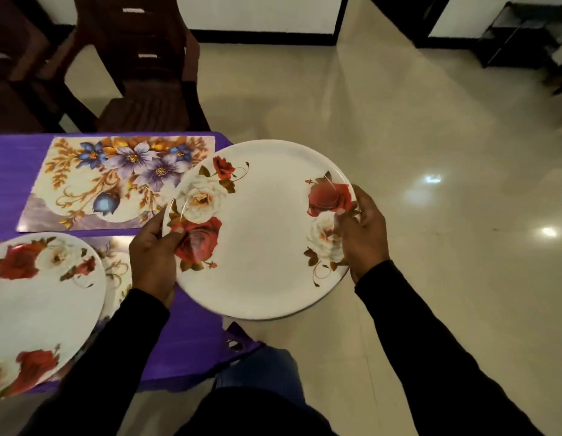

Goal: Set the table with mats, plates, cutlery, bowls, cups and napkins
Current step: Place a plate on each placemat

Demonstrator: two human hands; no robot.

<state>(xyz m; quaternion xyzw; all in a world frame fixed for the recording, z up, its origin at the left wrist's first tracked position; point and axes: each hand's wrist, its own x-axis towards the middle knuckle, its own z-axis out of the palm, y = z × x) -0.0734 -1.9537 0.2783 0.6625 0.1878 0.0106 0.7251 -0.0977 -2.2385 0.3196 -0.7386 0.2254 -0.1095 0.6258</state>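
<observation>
- Your left hand (153, 262) and right hand (363, 237) each grasp an opposite rim of the rose plate (260, 231), thumbs on top.
- It hangs over the table corner (191, 341), half above open floor (430, 184).
- The bare flowered mat (116, 180) lies just beyond; the near mat (116, 265) carries a second plate (43, 309).

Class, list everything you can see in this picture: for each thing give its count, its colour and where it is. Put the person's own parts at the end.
held plate: one, white with red and white roses, in the air over the table's corner
second plate: one, same rose pattern, on a mat at the near left
bare mat: one, cream with purple and blue flowers, on the table beyond the plates
tablecloth: one, purple, covering the table
chairs: two, dark brown, behind the table
floor: cream, glossy tiles, to the right
left hand: grips the held plate's left rim
right hand: grips its right rim
sleeves: two, black
</observation>
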